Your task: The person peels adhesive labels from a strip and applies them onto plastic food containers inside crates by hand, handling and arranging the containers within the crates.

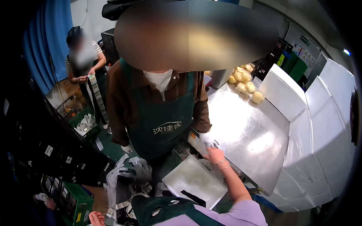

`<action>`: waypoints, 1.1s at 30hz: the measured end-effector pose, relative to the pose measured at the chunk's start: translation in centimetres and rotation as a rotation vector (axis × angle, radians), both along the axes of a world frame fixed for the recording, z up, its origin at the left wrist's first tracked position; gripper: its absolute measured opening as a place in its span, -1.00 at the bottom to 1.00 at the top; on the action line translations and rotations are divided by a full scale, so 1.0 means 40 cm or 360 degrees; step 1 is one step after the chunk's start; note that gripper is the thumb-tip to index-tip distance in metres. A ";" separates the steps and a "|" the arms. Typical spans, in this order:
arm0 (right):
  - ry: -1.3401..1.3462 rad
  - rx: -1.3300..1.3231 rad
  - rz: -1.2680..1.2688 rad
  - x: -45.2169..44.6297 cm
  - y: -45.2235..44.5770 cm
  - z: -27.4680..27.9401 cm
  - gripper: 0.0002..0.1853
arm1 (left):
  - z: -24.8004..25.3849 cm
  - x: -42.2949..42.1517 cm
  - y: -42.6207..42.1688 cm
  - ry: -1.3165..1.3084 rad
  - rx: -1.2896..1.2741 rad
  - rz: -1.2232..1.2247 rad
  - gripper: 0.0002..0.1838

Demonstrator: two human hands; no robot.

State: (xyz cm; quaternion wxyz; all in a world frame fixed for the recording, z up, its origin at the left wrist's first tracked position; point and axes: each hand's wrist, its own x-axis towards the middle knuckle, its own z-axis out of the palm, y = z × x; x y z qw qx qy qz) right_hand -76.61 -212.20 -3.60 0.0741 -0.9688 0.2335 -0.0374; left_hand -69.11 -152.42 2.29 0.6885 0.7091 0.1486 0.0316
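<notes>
My right hand (215,155), with bracelets on the wrist, reaches over the near edge of the metal table (241,139). Its fingers point at a co-worker's white-gloved hand (207,139) and meet or nearly meet it; I see nothing held there. My left hand (97,219) is low at the bottom edge, its fingers loosely curled with nothing visible in them. Beside it is a dark crate (122,188) with labels and plastic bags (115,177). A white foam box or lid (194,177) lies below my right hand. The facing co-worker wears a green apron (166,120).
Bagged pale yellow round items (243,77) lie at the table's far end. White foam boxes (316,132) line the right side. Dark stacked crates (45,147) and a green crate (81,203) stand left. Another person holds a label strip (97,94) behind.
</notes>
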 end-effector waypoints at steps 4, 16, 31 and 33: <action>0.0193 -0.0034 -0.0390 -0.082 -0.148 -0.070 -0.54 | 0.047 -0.008 -0.034 0.0018 0.0060 0.0083 -0.74; 0.0149 0.0097 -0.0857 -0.159 -0.227 -0.303 -0.05 | -0.014 0.012 -0.074 -0.0051 -0.0048 0.0031 -0.72; 0.0031 -0.0170 -0.0846 -0.153 -0.224 -0.363 0.00 | -0.019 0.033 -0.220 -0.0022 -0.0088 -0.0197 -0.80; 0.0005 -0.0183 -0.0828 -0.153 -0.223 -0.365 -0.01 | -0.009 0.022 -0.242 -0.0328 0.0283 -0.0384 -0.82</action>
